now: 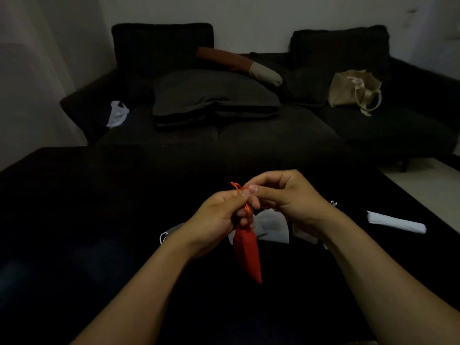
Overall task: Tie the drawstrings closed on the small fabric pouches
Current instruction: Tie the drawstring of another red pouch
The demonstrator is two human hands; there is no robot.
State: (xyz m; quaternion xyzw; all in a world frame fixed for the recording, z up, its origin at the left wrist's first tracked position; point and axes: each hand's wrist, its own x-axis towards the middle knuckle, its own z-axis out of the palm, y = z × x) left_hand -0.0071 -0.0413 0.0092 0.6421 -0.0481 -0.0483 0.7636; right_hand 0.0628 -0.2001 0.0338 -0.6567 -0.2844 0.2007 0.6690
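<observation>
A small red fabric pouch point(247, 252) hangs in the air over the black table point(87, 220), its gathered neck up between my hands. My left hand point(219, 217) grips the neck and pinches the orange drawstring point(239, 189) between thumb and forefinger. My right hand point(281, 195) pinches the same drawstring from the right, fingertips touching those of the left. A small loop of cord sticks up above the fingers. Pale grey pouches point(272, 226) lie on the table under my hands, partly hidden by them.
A folded white piece point(395, 221) lies on the table to the right. Behind the table stands a dark sofa point(273, 135) with grey cushions point(214, 95), a beige tote bag point(353, 89) and a white plastic bag point(118, 117). Pale floor shows at far right.
</observation>
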